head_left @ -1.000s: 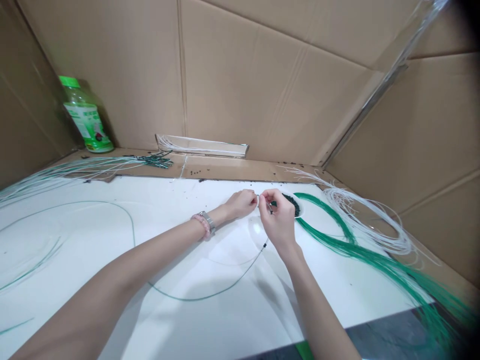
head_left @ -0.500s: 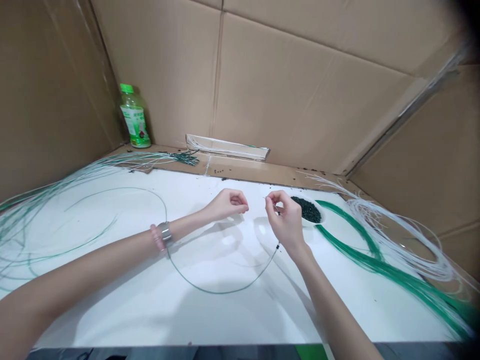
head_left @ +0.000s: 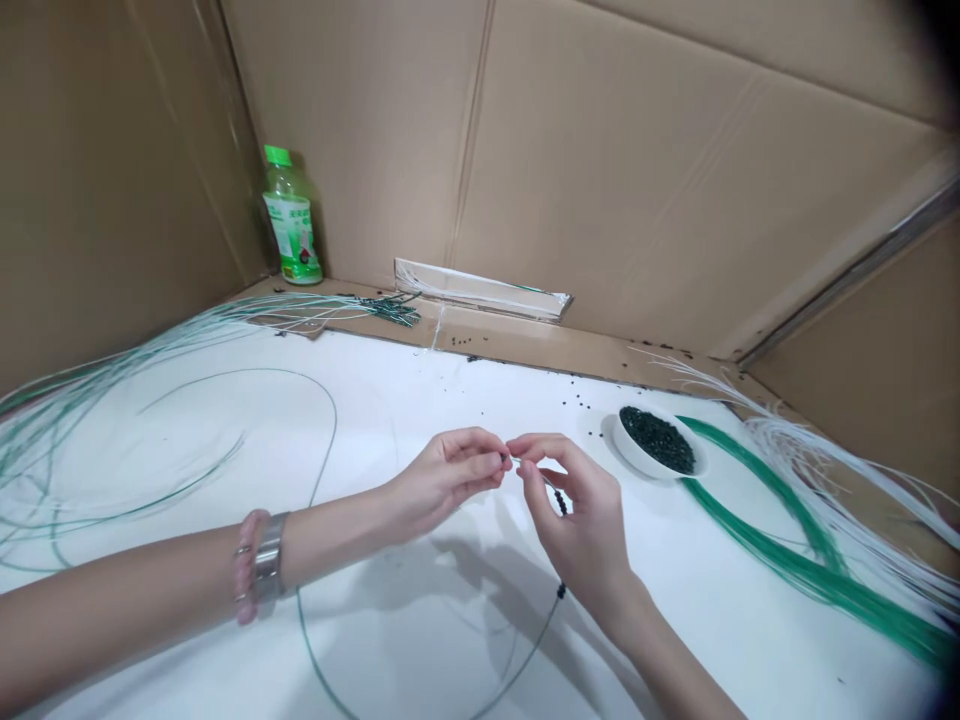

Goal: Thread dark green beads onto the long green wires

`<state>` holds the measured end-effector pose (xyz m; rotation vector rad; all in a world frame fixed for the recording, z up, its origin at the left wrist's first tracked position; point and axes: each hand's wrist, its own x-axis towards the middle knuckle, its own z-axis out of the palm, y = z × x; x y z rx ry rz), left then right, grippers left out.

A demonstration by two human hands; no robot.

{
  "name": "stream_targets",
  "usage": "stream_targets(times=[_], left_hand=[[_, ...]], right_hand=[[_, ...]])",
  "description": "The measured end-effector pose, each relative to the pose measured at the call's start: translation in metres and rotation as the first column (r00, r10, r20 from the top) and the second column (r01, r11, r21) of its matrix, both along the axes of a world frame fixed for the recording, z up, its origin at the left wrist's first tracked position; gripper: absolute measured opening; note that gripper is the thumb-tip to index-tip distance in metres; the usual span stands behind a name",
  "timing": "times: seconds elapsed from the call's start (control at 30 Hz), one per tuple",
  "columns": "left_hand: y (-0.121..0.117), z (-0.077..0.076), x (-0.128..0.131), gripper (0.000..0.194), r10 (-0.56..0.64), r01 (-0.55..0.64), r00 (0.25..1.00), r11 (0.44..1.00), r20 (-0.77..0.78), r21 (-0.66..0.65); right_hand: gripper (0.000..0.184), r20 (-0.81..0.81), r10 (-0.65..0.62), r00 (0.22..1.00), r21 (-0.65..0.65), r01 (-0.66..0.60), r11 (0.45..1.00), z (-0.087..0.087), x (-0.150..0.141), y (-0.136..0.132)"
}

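Left hand (head_left: 442,482) and right hand (head_left: 581,525), together at the fingertips, pinching the end of a thin green wire (head_left: 523,652) strung with black beads (head_left: 560,503), white bowl (head_left: 634,452) just to the far right

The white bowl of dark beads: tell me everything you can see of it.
A small round white bowl, ceramic by its look, with a smooth, rounded wall, holds a heap of small dark green-black beads. It stands on the white tabletop, beyond and apart from the person's right hand. That hand's beaded thin green wire does not reach it. A few stray dark beads lie on the tabletop to its left, and a bundle of green wires runs close along its right side.
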<state>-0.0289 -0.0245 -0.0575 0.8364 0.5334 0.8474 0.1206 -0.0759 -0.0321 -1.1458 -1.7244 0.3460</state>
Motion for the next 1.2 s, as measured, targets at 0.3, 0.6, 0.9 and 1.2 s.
stream_targets(times=[0.3, 0.6, 0.9, 1.2], left_hand=[[-0.004, 0.008, 0.000, 0.023, -0.080, 0.086, 0.994, 0.992, 0.070, -0.090], [-0.005, 0.004, -0.002, 0.012, -0.055, 0.055, 0.998, 0.998, 0.031, 0.015], [0.000, 0.014, -0.008, 0.004, 0.105, -0.049, 0.982, 0.945, -0.160, 0.323], [-0.001, 0.019, -0.009, 0.005, 0.086, -0.004, 0.977, 0.923, -0.197, 0.384]], right_hand=[[0.014, 0.040, 0.054, 0.998, 0.014, -0.055, 0.998, 0.001, -0.001, -0.005], [0.015, 0.123, 0.045, 0.991, 0.062, -0.053, 0.997, 0.003, 0.000, -0.005], [0.013, 0.185, 0.021, 0.983, 0.115, -0.043, 0.992, -0.001, 0.003, -0.005], [0.012, 0.157, 0.011, 0.987, 0.117, -0.030, 0.993, 0.001, 0.000, -0.005]])
